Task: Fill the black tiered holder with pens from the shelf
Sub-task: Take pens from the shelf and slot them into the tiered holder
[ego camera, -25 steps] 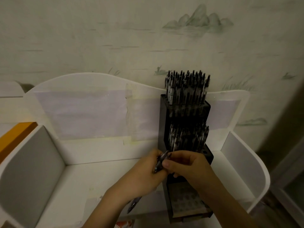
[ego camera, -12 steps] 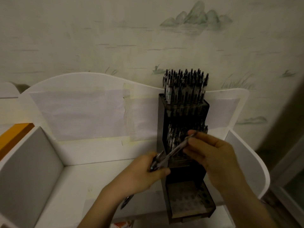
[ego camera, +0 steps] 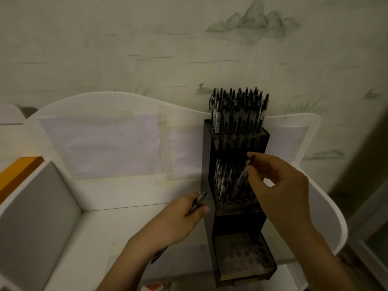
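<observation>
Right hand [ego camera: 279, 185], now higher, pinching slim pen [ego camera: 243, 175]; left hand [ego camera: 180, 217] clutching pens [ego camera: 198, 202].

It looks like a room in a home: the wall [ego camera: 147, 49] has wallpaper painted with mountains and reeds, and a white shelf [ego camera: 117, 223] stands against it.

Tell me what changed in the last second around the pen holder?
The right hand drew one pen out of the left hand's bundle and raised it over the black tiered holder's middle tier. The left hand keeps its grip on the rest. Holder and shelf stayed put.
</observation>
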Motion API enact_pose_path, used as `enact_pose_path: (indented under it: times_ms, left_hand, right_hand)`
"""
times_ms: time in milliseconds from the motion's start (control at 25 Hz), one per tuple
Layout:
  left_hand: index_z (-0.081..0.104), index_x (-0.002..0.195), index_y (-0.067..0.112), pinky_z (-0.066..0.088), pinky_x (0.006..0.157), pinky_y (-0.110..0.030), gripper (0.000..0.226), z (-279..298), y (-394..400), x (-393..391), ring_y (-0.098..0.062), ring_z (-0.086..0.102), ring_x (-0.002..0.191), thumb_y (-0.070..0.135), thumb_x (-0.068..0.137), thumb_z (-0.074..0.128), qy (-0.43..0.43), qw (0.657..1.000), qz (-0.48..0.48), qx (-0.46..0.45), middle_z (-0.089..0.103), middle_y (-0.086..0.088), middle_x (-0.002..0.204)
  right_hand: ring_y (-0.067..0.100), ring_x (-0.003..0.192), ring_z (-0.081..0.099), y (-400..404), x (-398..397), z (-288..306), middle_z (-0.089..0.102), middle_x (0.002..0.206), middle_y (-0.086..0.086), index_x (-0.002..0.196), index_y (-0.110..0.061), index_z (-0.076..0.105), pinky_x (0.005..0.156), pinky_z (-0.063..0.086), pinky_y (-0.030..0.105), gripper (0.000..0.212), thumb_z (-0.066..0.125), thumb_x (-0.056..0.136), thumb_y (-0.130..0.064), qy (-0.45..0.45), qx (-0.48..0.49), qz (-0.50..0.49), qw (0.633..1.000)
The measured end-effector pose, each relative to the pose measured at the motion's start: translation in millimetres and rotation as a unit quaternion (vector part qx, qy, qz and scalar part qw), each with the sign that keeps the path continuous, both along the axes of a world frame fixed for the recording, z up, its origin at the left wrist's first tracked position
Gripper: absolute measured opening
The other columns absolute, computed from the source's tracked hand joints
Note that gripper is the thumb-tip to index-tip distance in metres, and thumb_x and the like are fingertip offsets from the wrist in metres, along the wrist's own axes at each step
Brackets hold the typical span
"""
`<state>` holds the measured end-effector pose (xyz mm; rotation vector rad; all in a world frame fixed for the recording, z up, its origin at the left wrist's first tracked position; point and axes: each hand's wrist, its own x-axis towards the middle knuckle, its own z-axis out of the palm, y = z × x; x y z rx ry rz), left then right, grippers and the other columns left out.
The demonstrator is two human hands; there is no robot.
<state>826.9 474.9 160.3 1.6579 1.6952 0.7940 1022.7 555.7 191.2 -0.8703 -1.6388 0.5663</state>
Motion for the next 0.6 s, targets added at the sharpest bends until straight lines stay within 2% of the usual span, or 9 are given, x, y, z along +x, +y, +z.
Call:
enact_pose_path:
  times_ms: [200, 320, 440, 600]
  left_hand:
    - [0.049, 0.084, 0.026, 0.036, 0.054, -0.017, 0.017, 2, -1, 0, 0.001, 0.042, 0.05, 0.034, 0.099, 0.049, -0.002, 1.0, -0.008, -0.005, 0.046, 0.01, 0.065]
    - [0.051, 0.087, 0.023, 0.038, 0.056, -0.018, 0.016, 2, -1, -1, 0.0, 0.043, 0.053, 0.034, 0.099, 0.049, 0.004, 1.0, -0.015, -0.003, 0.047, 0.008, 0.067]
    - [0.049, 0.083, 0.027, 0.038, 0.055, -0.017, 0.017, 3, 0, 0, 0.001, 0.043, 0.053, 0.033, 0.099, 0.049, -0.006, 1.0, -0.016, -0.001, 0.046, 0.008, 0.067]
    - [0.049, 0.082, 0.027, 0.037, 0.054, -0.017, 0.018, 4, 1, 1, 0.0, 0.042, 0.051, 0.033, 0.098, 0.05, -0.012, 1.0, -0.013, 0.005, 0.045, 0.009, 0.065]
  right_hand:
    - [0.002, 0.085, 0.068, 8, -5, -11, 0.072, 0.093, -0.011, 0.111, -0.017, 0.071, 0.08, 0.053, 0.013, 0.028, 0.07, 0.085, -0.007, -0.006, -0.011, 0.012, 1.0]
    - [-0.001, 0.084, 0.068, 12, -6, -16, 0.071, 0.091, -0.016, 0.11, -0.02, 0.07, 0.076, 0.052, 0.01, 0.03, 0.073, 0.083, -0.008, -0.046, -0.025, 0.039, 0.998]
    - [-0.006, 0.08, 0.066, 9, -9, -24, 0.069, 0.086, -0.02, 0.099, -0.025, 0.068, 0.072, 0.05, 0.006, 0.025, 0.076, 0.081, -0.01, -0.089, -0.038, 0.044, 0.994]
    - [-0.008, 0.077, 0.066, 13, -4, -27, 0.069, 0.082, -0.023, 0.091, -0.025, 0.07, 0.07, 0.048, 0.003, 0.018, 0.078, 0.079, -0.013, -0.087, -0.053, 0.025, 0.995]
